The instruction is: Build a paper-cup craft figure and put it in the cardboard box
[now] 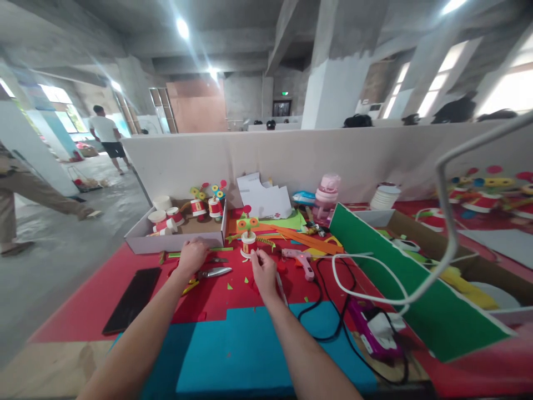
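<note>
A small paper-cup robot figure (249, 244) stands upright on the red table covering, with a green head, orange ring eyes and striped arms spread sideways. At the lower right of its cup, my right hand (263, 269) is closed, thumb and fingers pinching the rim. My left hand (194, 255) is by the front wall of the white cardboard box (175, 243), its back towards me and its fingertips hidden. Just right of that wrist lie scissors (216, 271) with their blades pointing right. A pink glue gun (300, 262) rests to the right of the figure.
Finished cup figures (199, 206) and loose cups (159, 216) sit in the box. A black phone (132, 300) lies at left. A green-sided box (400, 283), power strip (377, 328) and looping cables crowd the right. Orange paper strips (306, 239) lie behind the glue gun.
</note>
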Tool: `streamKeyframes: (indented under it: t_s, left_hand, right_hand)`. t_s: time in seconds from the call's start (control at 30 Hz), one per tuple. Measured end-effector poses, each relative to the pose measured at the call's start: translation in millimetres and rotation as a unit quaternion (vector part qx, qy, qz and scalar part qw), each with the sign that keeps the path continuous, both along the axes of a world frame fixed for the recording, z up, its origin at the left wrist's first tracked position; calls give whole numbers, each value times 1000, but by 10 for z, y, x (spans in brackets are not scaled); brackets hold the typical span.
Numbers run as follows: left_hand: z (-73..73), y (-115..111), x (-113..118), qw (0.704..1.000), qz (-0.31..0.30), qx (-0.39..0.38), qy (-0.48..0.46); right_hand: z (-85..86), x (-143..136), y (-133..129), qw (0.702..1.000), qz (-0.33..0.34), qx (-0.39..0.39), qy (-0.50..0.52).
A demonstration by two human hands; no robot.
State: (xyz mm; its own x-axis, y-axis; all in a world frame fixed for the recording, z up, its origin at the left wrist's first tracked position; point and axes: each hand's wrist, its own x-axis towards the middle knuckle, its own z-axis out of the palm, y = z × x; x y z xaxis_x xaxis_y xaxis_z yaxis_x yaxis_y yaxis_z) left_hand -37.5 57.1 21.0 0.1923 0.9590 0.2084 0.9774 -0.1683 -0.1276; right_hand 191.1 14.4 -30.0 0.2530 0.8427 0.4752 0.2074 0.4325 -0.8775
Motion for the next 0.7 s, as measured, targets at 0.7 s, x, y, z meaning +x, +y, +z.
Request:
streamKeyframes:
  t_s: [0.7]
  left_hand:
    - [25, -4, 121, 994, 1, -113, 1]
  right_hand:
    - [-35, -1, 35, 1000, -1, -4, 2]
